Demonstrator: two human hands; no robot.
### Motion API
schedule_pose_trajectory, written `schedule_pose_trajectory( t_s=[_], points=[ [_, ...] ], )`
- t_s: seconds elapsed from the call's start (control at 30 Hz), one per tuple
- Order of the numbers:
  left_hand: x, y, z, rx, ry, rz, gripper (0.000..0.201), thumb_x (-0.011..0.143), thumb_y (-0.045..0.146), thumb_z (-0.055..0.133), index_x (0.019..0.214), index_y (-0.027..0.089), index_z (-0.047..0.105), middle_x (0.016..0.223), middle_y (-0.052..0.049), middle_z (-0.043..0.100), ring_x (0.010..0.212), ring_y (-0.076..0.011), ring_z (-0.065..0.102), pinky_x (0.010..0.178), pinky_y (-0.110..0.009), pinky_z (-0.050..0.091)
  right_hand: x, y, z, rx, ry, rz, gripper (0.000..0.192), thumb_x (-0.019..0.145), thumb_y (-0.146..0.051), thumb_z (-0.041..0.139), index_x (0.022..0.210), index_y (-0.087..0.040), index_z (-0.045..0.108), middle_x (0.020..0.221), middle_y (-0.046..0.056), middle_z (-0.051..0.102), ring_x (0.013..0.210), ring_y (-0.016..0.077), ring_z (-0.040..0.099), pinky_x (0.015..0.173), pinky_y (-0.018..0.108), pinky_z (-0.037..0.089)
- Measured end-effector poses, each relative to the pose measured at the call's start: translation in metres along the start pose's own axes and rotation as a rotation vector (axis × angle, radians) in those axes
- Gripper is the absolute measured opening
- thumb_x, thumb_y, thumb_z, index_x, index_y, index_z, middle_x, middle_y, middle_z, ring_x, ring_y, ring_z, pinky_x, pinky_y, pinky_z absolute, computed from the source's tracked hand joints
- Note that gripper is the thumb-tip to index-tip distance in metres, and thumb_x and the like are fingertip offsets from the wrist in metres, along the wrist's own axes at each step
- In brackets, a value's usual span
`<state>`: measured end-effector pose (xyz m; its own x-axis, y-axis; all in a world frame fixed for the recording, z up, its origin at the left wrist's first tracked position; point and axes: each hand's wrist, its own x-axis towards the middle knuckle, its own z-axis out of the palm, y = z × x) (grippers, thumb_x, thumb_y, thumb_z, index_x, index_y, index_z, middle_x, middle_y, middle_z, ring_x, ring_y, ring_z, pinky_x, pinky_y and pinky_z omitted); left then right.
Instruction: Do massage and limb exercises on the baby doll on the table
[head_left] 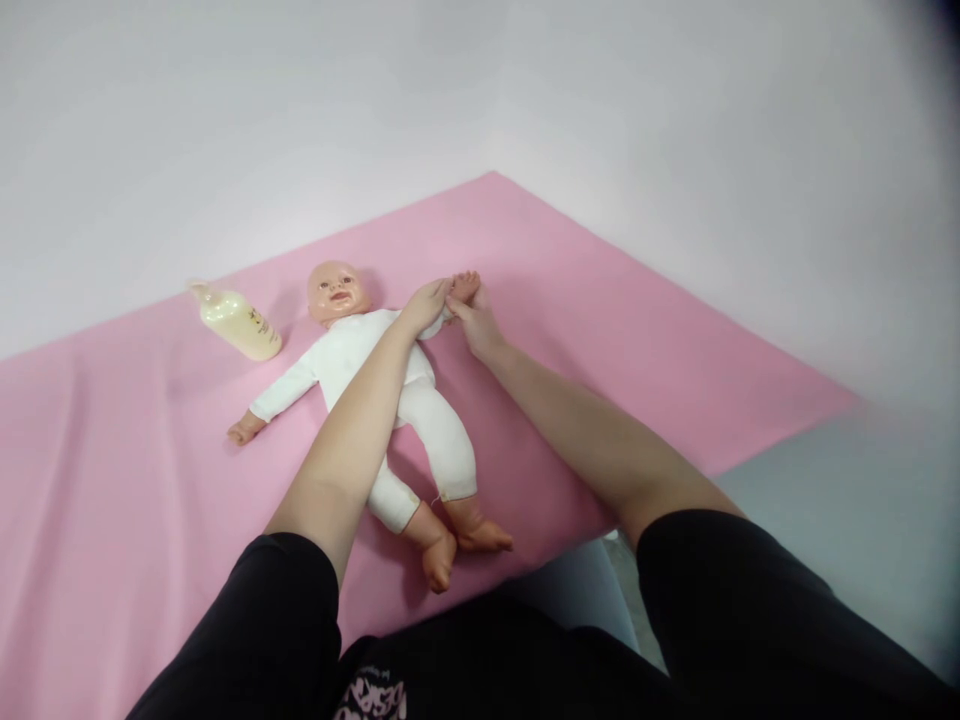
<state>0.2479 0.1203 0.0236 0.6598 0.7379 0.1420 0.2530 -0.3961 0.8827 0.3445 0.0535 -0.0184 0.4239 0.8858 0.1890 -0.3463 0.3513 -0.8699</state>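
A baby doll (352,350) in a white suit lies on its back on a pink sheet (600,330), head towards the wall. My left hand (425,303) rests on the doll's raised arm near the wrist. My right hand (475,318) grips the doll's small hand (466,286) from the right. Both my forearms stretch out over the sheet, the left one crossing the doll's body. The doll's other arm lies out to the left, its bare feet point towards me.
A pale yellow bottle (238,322) lies on its side on the sheet, left of the doll's head. White walls meet in a corner behind. A grey surface (862,500) shows at the right, beyond the sheet's edge.
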Motion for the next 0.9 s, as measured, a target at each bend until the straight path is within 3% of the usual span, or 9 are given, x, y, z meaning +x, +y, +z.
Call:
schedule_pose_trajectory(
  t_s=[0.1, 0.2, 0.33, 0.47, 0.6, 0.7, 0.77, 0.9],
  points=[
    [0.002, -0.002, -0.001, 0.005, 0.043, -0.002, 0.042, 0.106, 0.039, 0.037, 0.103, 0.013, 0.070, 0.100, -0.012, 0.073, 0.099, -0.0218, 0.066, 0.092, -0.034, 0.052, -0.003, -0.005, 0.001, -0.021, -0.043, 0.002, 0.063, 0.069, -0.048, 0.083, 0.123, -0.031, 0.054, 0.140, 0.006, 0.059, 0.124, 0.0254, 0.061, 0.073, 0.034, 0.063],
    [-0.001, 0.003, -0.003, 0.013, 0.035, -0.024, 0.059, 0.104, 0.058, 0.036, 0.101, 0.013, 0.072, 0.095, -0.012, 0.074, 0.098, -0.0232, 0.068, 0.093, -0.034, 0.051, -0.006, -0.009, 0.003, -0.045, -0.025, 0.019, 0.065, 0.068, -0.057, 0.083, 0.120, -0.031, 0.054, 0.134, 0.007, 0.063, 0.115, 0.0253, 0.065, 0.065, 0.032, 0.061],
    [-0.009, 0.017, -0.004, 0.046, -0.062, -0.026, 0.076, 0.099, 0.073, 0.028, 0.094, 0.013, 0.074, 0.079, -0.009, 0.073, 0.086, -0.0237, 0.069, 0.089, -0.035, 0.053, -0.002, -0.007, 0.002, -0.066, 0.077, 0.025, 0.060, 0.071, -0.075, 0.072, 0.104, -0.026, 0.058, 0.101, 0.005, 0.069, 0.093, 0.0226, 0.069, 0.058, 0.030, 0.057],
    [-0.014, 0.020, -0.001, 0.018, -0.181, -0.014, 0.073, 0.100, 0.070, 0.029, 0.091, 0.012, 0.072, 0.070, -0.010, 0.070, 0.071, -0.0226, 0.068, 0.079, -0.037, 0.055, 0.004, 0.000, 0.000, -0.077, 0.138, 0.043, 0.067, 0.074, -0.088, 0.057, 0.097, -0.025, 0.060, 0.078, 0.002, 0.063, 0.073, 0.0197, 0.067, 0.050, 0.029, 0.051],
    [-0.012, 0.014, -0.001, 0.046, -0.233, 0.041, 0.053, 0.093, 0.061, 0.055, 0.107, 0.011, 0.068, 0.091, -0.012, 0.074, 0.083, -0.0244, 0.071, 0.085, -0.039, 0.054, 0.008, 0.002, -0.001, -0.003, 0.171, 0.134, 0.084, 0.074, -0.097, 0.036, 0.104, -0.024, 0.064, 0.090, 0.007, 0.066, 0.081, 0.0224, 0.069, 0.053, 0.031, 0.052],
    [-0.010, 0.014, -0.004, 0.165, -0.212, 0.055, 0.060, 0.077, 0.048, 0.077, 0.119, 0.008, 0.064, 0.114, -0.016, 0.072, 0.105, -0.0297, 0.068, 0.098, -0.042, 0.050, 0.010, -0.001, -0.001, 0.045, 0.129, 0.185, 0.094, 0.072, -0.100, 0.029, 0.114, -0.024, 0.065, 0.107, 0.011, 0.067, 0.096, 0.0278, 0.069, 0.057, 0.035, 0.053],
    [-0.009, 0.015, -0.005, 0.196, -0.181, 0.058, 0.064, 0.070, 0.038, 0.082, 0.123, 0.007, 0.063, 0.121, -0.017, 0.070, 0.112, -0.0309, 0.065, 0.100, -0.041, 0.048, 0.010, -0.004, 0.000, 0.067, 0.094, 0.158, 0.095, 0.073, -0.099, 0.027, 0.117, -0.024, 0.064, 0.119, 0.011, 0.066, 0.110, 0.0297, 0.067, 0.063, 0.036, 0.055],
    [-0.009, 0.015, -0.003, 0.143, -0.083, 0.009, 0.046, 0.071, 0.024, 0.075, 0.114, 0.009, 0.064, 0.101, -0.012, 0.072, 0.088, -0.0240, 0.066, 0.084, -0.037, 0.052, 0.002, -0.012, 0.005, 0.045, 0.004, 0.051, 0.088, 0.078, -0.095, 0.032, 0.121, -0.027, 0.067, 0.134, 0.008, 0.063, 0.129, 0.0290, 0.058, 0.077, 0.035, 0.058]
  ],
)
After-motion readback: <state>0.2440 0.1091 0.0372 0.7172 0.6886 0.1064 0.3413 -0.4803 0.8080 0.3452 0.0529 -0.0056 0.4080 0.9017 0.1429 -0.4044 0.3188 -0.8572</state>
